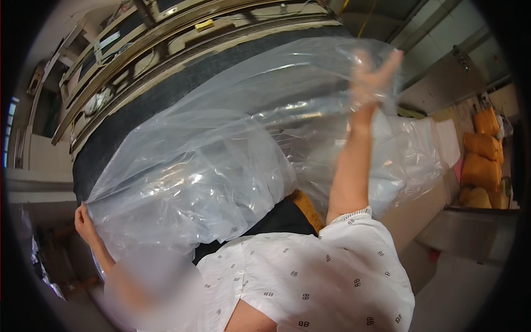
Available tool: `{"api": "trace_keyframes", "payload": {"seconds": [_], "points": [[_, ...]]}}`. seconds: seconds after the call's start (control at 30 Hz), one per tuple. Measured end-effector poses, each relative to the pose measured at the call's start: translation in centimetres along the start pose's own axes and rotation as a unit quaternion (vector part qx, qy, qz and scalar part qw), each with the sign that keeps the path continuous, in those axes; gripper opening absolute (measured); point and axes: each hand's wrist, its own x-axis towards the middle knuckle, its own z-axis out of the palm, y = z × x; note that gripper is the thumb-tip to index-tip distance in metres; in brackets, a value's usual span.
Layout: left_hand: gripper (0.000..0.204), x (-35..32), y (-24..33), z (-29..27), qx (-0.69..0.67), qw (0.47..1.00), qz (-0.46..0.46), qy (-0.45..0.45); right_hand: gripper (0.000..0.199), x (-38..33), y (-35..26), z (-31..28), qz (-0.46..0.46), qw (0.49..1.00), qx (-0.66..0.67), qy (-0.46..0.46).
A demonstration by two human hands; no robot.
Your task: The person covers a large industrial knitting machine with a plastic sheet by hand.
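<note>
Left hand [84,221] pinched lower edge of large clear plastic bag [221,160]. Right hand [370,83], raised high, gripped bag's upper edge, sheet stretched between both.

The left hand [84,221] pinches the lower left edge of a big clear plastic bag [221,149], fingers closed on the film. The right hand [371,77] is raised high, inside or behind the film, gripping the bag's upper right part, so the bag spreads wide between the two hands. Its folds sag in the middle. Behind the bag runs a dark belt [166,97] of a long machine [166,39]. A white patterned sleeve [321,276] covers the right upper arm. Orange sacks [482,160] are stacked well apart at the right.
</note>
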Motion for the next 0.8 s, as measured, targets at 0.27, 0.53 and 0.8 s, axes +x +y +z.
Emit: {"api": "trace_keyframes", "payload": {"seconds": [0.27,0.53,0.8], "points": [[0.020,0.3,0.4,4.5,-0.129,0.988,-0.069,-0.054,0.024,-1.9,0.0,7.0,0.123,0.920,0.119,-0.351],[0.028,3.6,-4.6,1.4,0.064,0.988,-0.048,-0.133,0.012,-2.7,-0.4,0.2,-0.177,0.910,-0.225,-0.301],[0.042,9.7,-2.6,8.1,0.256,0.964,-0.033,0.060,0.026,-10.7,-2.3,-10.3,0.360,0.622,0.082,-0.691]]}}
